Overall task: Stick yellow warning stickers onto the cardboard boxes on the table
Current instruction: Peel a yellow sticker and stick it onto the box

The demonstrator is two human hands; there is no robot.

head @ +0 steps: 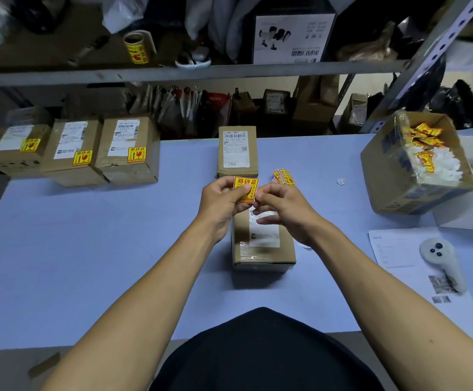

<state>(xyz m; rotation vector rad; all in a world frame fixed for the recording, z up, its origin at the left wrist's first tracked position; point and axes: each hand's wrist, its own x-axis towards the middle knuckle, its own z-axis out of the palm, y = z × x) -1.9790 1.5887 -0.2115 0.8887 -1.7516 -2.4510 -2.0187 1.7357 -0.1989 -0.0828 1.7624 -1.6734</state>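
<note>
Together, left hand point(221, 196) and right hand point(281, 206) raised over near box point(263, 244), fingers pinching yellow sticker point(246, 185)

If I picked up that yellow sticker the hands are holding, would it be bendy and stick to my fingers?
Probably bendy: the yellow sticker looks paper-thin, pinched at its edges by the left hand and right hand. It likely weighs almost nothing. If its backing comes off, it would probably cling to fingers, as similar stickers cling to the boxes on the left.
</note>
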